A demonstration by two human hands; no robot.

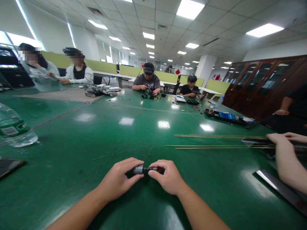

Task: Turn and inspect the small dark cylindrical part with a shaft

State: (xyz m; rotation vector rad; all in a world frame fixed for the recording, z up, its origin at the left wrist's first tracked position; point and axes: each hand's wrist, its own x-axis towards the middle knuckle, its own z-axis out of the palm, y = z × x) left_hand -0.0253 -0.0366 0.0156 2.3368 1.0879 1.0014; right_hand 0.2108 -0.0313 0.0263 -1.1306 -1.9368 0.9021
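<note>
Low in the middle of the head view, a short grey-and-black cylindrical part (138,169) lies level between my hands, just over the green table (107,137). My left hand (117,179) is closed round its thick grey end, thumb below and fingers above. At the thinner dark, ridged end, my right hand (169,177) pinches it between thumb and fingertips. The fingers cover both ends, and its exact kind cannot be made out.
Thin brass-coloured rods (208,147) reach in from the right, beside another person's hands (283,143). A glossy dark slab (275,185) lies at right. A water bottle (15,127) and a dark flat object (9,166) are at left. Several people work across the table.
</note>
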